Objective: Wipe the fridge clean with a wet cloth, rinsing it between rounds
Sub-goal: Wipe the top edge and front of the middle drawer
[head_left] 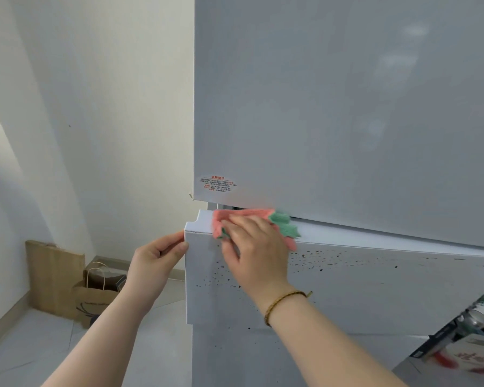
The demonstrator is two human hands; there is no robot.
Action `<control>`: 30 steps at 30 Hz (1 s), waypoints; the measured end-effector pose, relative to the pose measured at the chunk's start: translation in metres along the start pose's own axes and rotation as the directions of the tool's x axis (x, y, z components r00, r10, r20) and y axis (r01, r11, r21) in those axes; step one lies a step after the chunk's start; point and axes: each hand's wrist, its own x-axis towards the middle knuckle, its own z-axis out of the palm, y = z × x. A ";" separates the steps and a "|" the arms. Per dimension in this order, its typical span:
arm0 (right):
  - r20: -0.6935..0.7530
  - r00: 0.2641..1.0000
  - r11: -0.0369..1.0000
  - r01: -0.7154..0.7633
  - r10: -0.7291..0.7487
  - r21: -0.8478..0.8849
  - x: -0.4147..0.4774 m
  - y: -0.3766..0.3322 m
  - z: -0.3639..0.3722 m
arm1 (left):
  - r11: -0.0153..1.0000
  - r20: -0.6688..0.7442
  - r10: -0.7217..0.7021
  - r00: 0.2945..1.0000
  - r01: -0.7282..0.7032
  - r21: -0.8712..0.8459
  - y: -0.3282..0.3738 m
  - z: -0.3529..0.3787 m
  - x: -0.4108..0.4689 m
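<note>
1. White walls and a pale floor surround the grey fridge [347,107]; its lower door [347,289], dark-speckled, stands ajar.
2. Right hand [252,247] fingers [235,222] lie spread flat, pressing the pink-and-green cloth [280,222] onto that door's top edge.
3. Left hand [154,258] fingers [176,241] pinch the door's left corner.
4. Paper bags [90,297] sit far left on the floor.
</note>
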 end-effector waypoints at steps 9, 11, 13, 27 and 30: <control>0.066 0.998 1.000 -0.002 0.001 0.022 -0.006 0.020 -0.015 | 0.999 0.004 0.016 1.000 -0.017 0.047 0.002 -0.001 -0.003; 0.037 0.999 0.999 -0.038 0.039 -0.031 -0.016 0.039 -0.025 | 0.998 -0.009 0.016 1.000 -0.016 0.053 0.001 0.001 -0.001; 0.023 0.998 0.997 -0.056 0.057 -0.060 -0.024 0.054 -0.036 | 0.999 -0.017 0.005 1.000 -0.004 0.051 0.002 0.004 0.003; 0.314 0.723 0.582 -0.686 0.616 0.437 -0.005 0.055 -0.064 | 0.992 -0.067 -0.120 0.991 0.122 0.033 0.010 0.022 0.036; 0.355 0.635 0.434 -0.748 0.686 0.502 -0.011 0.060 -0.064 | 0.992 -0.090 -0.121 0.989 0.124 0.033 0.011 0.026 0.037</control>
